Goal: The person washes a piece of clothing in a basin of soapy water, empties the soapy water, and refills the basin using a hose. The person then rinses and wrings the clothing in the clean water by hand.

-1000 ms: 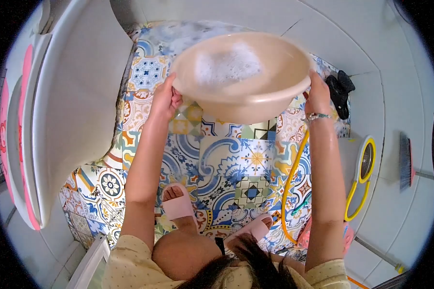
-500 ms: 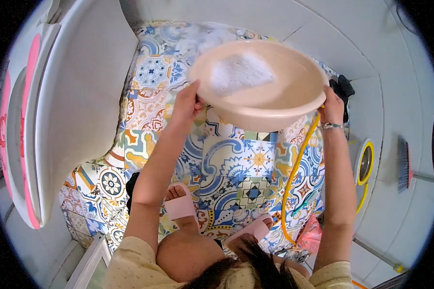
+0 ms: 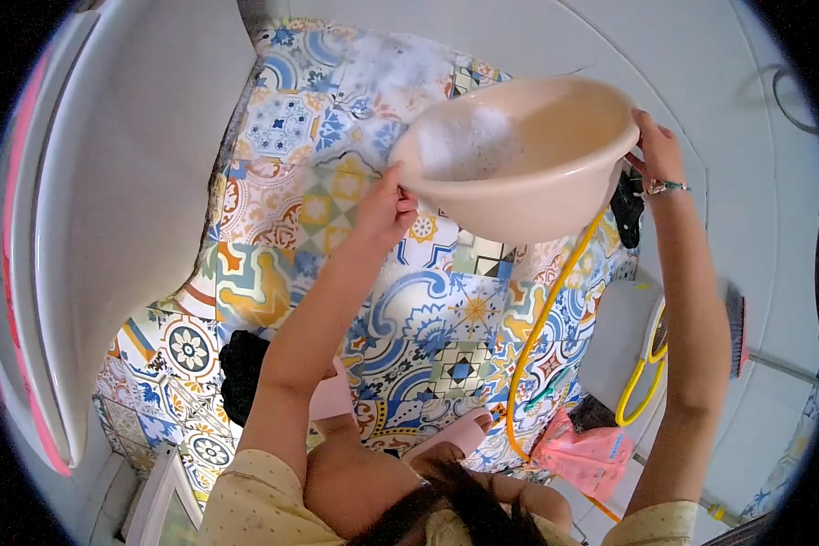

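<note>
Basin aloft, left hand and right hand gripping opposite ends, likely for balance; suds lie left inside, depth hard to tell.

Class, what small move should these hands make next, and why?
I'd probably tip the basin slightly leftward, toward the tiled floor: the left hand and right hand hold it at opposite ends, and suds lie gathered toward its left side.
</note>
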Motion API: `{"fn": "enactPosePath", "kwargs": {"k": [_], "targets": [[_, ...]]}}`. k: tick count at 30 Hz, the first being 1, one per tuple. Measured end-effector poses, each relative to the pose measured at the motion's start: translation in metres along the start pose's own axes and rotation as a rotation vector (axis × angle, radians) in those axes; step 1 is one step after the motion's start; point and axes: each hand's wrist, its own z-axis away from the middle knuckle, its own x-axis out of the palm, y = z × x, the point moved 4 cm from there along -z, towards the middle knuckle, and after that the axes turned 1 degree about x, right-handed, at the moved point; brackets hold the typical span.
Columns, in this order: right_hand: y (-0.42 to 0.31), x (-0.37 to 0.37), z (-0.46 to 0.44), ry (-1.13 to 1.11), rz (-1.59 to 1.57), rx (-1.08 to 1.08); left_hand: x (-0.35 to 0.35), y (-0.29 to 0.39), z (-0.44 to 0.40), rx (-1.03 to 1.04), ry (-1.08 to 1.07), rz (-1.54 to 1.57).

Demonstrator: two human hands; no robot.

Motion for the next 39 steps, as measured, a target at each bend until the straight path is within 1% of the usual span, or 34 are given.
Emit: {"fn": "enactPosePath", "kwargs": {"k": [2, 5, 8, 11, 14, 17, 20, 26, 29, 32, 39], "targets": [[-0.005, 0.004, -0.010, 0.003, 0.051, 0.002, 0.002, -0.003, -0.006, -0.038, 0.010, 0.049], [-0.022, 0.010, -0.012, -0.078, 0.108, 0.001, 0.005, -0.004, -0.013, -0.047, -0.017, 0.065], [-0.036, 0.013, -0.019, -0.083, 0.170, -0.022, 0.011, -0.008, -0.020, -0.042, -0.003, 0.111], [-0.041, 0.014, -0.033, -0.051, 0.198, -0.038, 0.014, -0.014, -0.029, -0.060, -0.045, 0.100], [-0.057, 0.018, -0.031, -0.074, 0.267, -0.053, 0.011, -0.024, -0.040, -0.149, -0.034, 0.111], [-0.060, 0.019, -0.046, -0.061, 0.341, -0.093, 0.020, -0.024, -0.039, -0.103, 0.028, 0.131], [-0.068, 0.023, -0.045, -0.102, 0.344, -0.124, 0.020, -0.028, -0.042, -0.165, 0.048, 0.108], [-0.084, 0.033, -0.041, -0.100, 0.414, -0.186, 0.025, -0.032, -0.040, -0.177, 0.015, 0.167], [-0.087, 0.036, -0.045, -0.055, 0.426, -0.208, 0.023, -0.032, -0.042, -0.203, 0.023, 0.193], [-0.091, 0.042, -0.037, -0.093, 0.363, -0.173, 0.022, -0.029, -0.044, -0.183, -0.037, 0.206], [-0.090, 0.045, -0.047, -0.090, 0.299, -0.156, 0.016, -0.027, -0.048, -0.182, -0.047, 0.230]]}}
